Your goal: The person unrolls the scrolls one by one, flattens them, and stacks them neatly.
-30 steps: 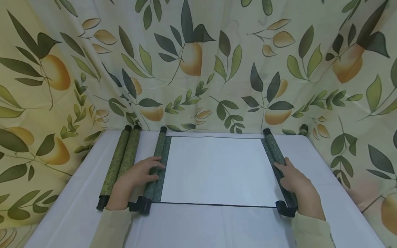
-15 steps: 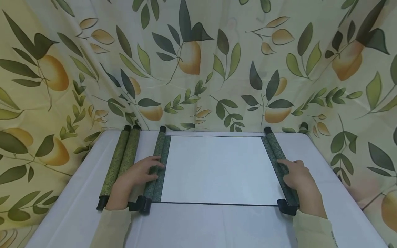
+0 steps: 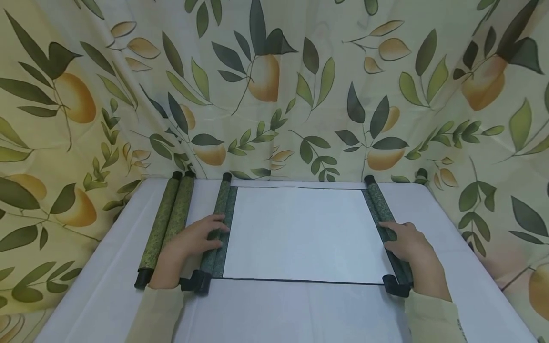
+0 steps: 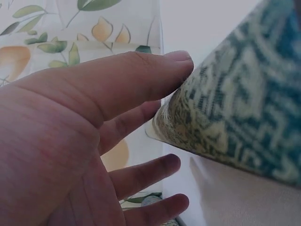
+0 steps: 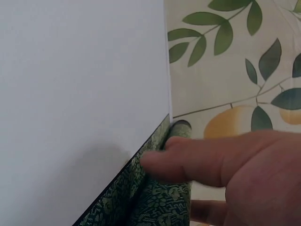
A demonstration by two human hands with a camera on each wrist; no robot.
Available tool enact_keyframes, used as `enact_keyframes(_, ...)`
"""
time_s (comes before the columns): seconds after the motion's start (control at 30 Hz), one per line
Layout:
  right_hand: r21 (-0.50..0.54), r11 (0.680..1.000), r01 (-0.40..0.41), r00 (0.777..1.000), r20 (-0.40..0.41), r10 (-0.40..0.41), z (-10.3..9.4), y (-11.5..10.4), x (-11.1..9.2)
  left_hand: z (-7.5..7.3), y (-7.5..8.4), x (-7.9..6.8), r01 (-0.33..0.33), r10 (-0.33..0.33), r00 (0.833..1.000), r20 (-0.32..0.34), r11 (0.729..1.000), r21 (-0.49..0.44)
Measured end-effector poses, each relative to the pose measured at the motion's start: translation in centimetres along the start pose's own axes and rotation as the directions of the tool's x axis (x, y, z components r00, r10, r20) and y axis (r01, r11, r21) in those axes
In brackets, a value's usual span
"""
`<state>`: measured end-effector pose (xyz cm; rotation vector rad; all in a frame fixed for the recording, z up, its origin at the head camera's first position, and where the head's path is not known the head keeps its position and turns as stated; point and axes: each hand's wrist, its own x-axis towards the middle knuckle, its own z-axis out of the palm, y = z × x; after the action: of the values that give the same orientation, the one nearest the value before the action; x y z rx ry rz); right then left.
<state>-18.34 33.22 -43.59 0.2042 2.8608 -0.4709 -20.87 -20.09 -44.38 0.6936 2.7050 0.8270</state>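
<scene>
A scroll (image 3: 300,233) lies partly unrolled across the table, its blank white sheet edged by green patterned bands, with a rolled part at each side. My left hand (image 3: 188,243) holds the left roll (image 3: 222,197). In the left wrist view, the thumb (image 4: 160,77) presses that patterned roll (image 4: 240,103), the index tip is partly behind it, and the other fingers stretch out apart. My right hand (image 3: 411,245) holds the right roll (image 3: 377,196), thumb and index finger across it. The right wrist view has the thumb (image 5: 183,165) over the green roll (image 5: 162,202); most fingers are hidden.
Two olive-green rolled scrolls with black ends, one (image 3: 159,228) beside the other (image 3: 184,202), lie left of my left hand. A white cloth covers the table (image 3: 291,314). Behind it hangs a curtain (image 3: 317,85) printed with leaves and fruit.
My right hand has shifted its fingers on the right roll, with the index finger now laid across it. My left hand and the scroll stay in place.
</scene>
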Motion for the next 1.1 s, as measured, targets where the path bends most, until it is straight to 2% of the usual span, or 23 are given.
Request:
enact_keyframes(0.2, 0.0, 1.0, 0.009, 0.999, 0.033, -0.009, -0.1, -0.6, 0.2, -0.4, 0.1, -0.2, 0.007, -0.007, 1.0, -0.002, 1.0, 0.002)
enact_keyframes(0.33, 0.006, 0.999, 0.038, 0.999, 0.01, -0.038, -0.2, -1.1, 0.1, -0.8, 0.6, -0.3, -0.001, 0.002, 1.0, -0.016, 1.0, 0.018)
enact_keyframes(0.47, -0.02, 0.993, 0.116, 0.988, -0.101, -0.117, 0.4, -2.3, -0.1, -1.2, 0.9, -0.8, 0.02, -0.019, 0.999, -0.03, 0.998, 0.051)
enact_keyframes(0.53, -0.02, 0.986, 0.165, 0.969, -0.185, -0.166, 0.8, -3.3, -0.2, -1.4, 1.0, -1.4, 0.031, -0.028, 0.998, -0.052, 0.998, 0.048)
enact_keyframes(0.63, 0.027, 0.963, 0.269, 0.927, -0.279, -0.251, 1.3, -5.5, -0.7, -2.0, 0.9, -2.4, 0.054, -0.047, 0.993, -0.104, 0.996, 0.065)
enact_keyframes(0.67, 0.06, 0.945, 0.322, 0.906, -0.308, -0.289, 1.7, -6.5, -0.9, -2.2, 0.7, -2.9, 0.06, -0.049, 0.99, -0.129, 0.995, 0.082)
enact_keyframes(0.73, 0.142, 0.89, 0.434, 0.867, -0.333, -0.37, 2.9, -8.8, -1.6, -2.8, 0.1, -3.9, 0.069, -0.045, 0.984, -0.175, 0.989, 0.134)
enact_keyframes(0.8, 0.247, 0.817, 0.521, 0.842, -0.307, -0.444, 4.5, -11.6, -2.4, -3.6, -0.7, -5.0, 0.095, -0.056, 0.976, -0.213, 0.98, 0.177)
enact_keyframes(0.87, 0.381, 0.731, 0.567, 0.824, -0.26, -0.504, 5.9, -14.8, -3.1, -4.4, -1.7, -5.9, 0.114, -0.06, 0.966, -0.252, 0.972, 0.206)
enact_keyframes(0.97, 0.6, 0.601, 0.528, 0.806, -0.13, -0.577, 7.2, -19.8, -3.8, -5.5, -3.2, -6.9, 0.169, -0.103, 0.956, -0.273, 0.959, 0.229)
enact_keyframes(1.03, 0.711, 0.514, 0.479, 0.767, -0.054, -0.639, 7.7, -22.9, -4.0, -6.0, -4.4, -7.4, 0.189, -0.124, 0.954, -0.273, 0.955, 0.228)
enact_keyframes(1.1, 0.781, 0.462, 0.42, 0.727, 0.015, -0.686, 8.0, -25.8, -4.0, -6.4, -5.5, -7.6, 0.192, -0.132, 0.957, -0.259, 0.956, 0.221)
